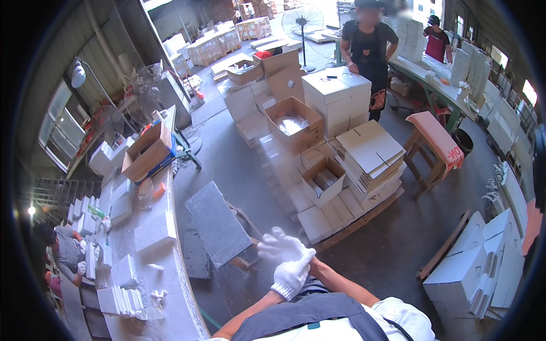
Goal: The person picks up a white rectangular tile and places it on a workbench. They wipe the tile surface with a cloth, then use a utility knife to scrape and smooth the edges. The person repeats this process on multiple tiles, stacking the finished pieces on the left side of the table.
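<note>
- Just in front of the dark apron point(296, 319), the left hand point(291, 277), wearing a white knit glove point(286, 283), seems to have its fingers closed about the wrist end of the right glove point(272, 249).
- Blurred, the right hand point(282, 244) spreads its fingers wide and appears to hold nothing.
- Step in hand, as I judge it: tugging the right glove snug.
- Next would come an even pull at its wrist end, then release, clear of the grey slab point(219, 224) nearby.
</note>
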The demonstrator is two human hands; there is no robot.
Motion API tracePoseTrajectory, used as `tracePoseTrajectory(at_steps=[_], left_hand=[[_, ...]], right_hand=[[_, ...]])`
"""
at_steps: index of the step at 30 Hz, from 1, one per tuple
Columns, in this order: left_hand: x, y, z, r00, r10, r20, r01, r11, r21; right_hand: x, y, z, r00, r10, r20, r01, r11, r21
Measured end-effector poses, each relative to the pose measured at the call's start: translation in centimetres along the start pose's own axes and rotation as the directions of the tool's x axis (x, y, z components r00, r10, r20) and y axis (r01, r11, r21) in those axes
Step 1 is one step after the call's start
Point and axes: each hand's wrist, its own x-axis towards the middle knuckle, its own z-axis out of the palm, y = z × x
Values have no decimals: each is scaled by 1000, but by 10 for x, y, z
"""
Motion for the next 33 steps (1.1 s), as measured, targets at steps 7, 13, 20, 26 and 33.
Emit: tracePoseTrajectory(at_steps=[7,13,20,26,33], left_hand=[[62,22,8,994,89,-62,-92,995,-44],[84,32,12,983,138,-123,-145,988,-54],[68,20,23,990,144,-8,-144,989,-43],[44,14,38,984,90,151,-72,990,-122],[47,25,48,977,172,126,-161,983,-93]], right_hand=[[-7,-59,22,967,-249,-49,252,915,315],[7,-82,13,960,-258,109,62,575,816],[-5,-76,29,998,14,59,-8,996,-88],[-24,-53,0,986,159,-56,-155,986,61],[-22,-56,-16,997,-16,-81,9,996,-85]])
